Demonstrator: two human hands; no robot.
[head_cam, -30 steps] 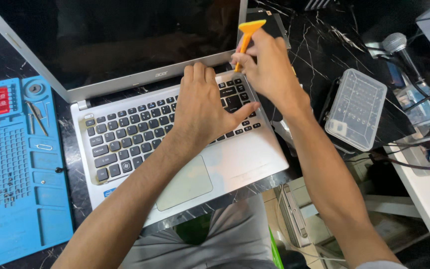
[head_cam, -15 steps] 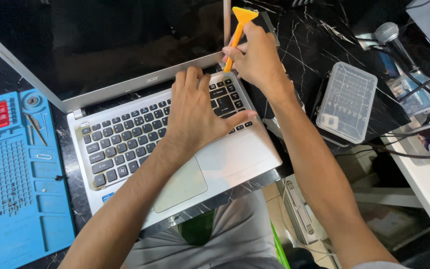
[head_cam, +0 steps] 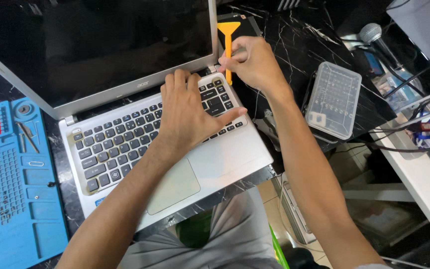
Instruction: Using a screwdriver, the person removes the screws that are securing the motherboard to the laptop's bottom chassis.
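My left hand (head_cam: 190, 112) pressed flat, fingers spread, on silver laptop (head_cam: 125, 144) keyboard; right hand (head_cam: 255, 62) fingers pinching orange pry tool (head_cam: 228, 37) upright at laptop's rear right corner, black marble tabletop (head_cam: 294, 45).

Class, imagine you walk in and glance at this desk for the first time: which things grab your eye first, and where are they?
First the open silver laptop at centre, with the left hand pressed flat on its keyboard. Next the bright orange pry tool, pinched by the right hand at the laptop's upper right corner. Then the blue repair mat at the left edge and the clear plastic case to the right.
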